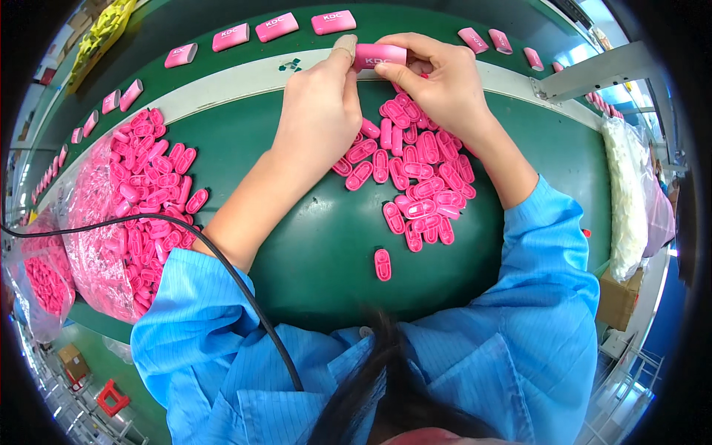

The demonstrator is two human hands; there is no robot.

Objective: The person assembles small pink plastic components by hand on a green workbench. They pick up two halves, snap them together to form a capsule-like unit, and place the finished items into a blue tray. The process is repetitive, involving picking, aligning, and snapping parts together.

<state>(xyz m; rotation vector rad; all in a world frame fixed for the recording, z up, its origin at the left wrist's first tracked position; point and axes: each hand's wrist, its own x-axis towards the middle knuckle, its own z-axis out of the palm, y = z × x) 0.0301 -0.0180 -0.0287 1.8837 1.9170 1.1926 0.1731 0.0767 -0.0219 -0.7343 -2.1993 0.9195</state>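
A short, flat pink casing (pixel 381 55) is held level between my two hands, over the pale rail at the far side of the green table. My left hand (pixel 317 104) closes on its left end, with a pale cover on one fingertip. On the right end, the thumb and fingers of my right hand (pixel 445 83) pinch it. A bit of pink shows under the right fingers; what it is I cannot make out. Below my hands lies a loose heap of small oval pink caps (pixel 420 170). One single cap (pixel 383 265) sits apart, closer to me.
More caps spill from a clear plastic bag (pixel 93 230) at the left. Beyond the rail (pixel 230 93), pink casings (pixel 277 27) stand spaced out on a green belt (pixel 204 74). A black cable (pixel 245 285) crosses my left arm. A metal bracket (pixel 593 73) juts in at the right.
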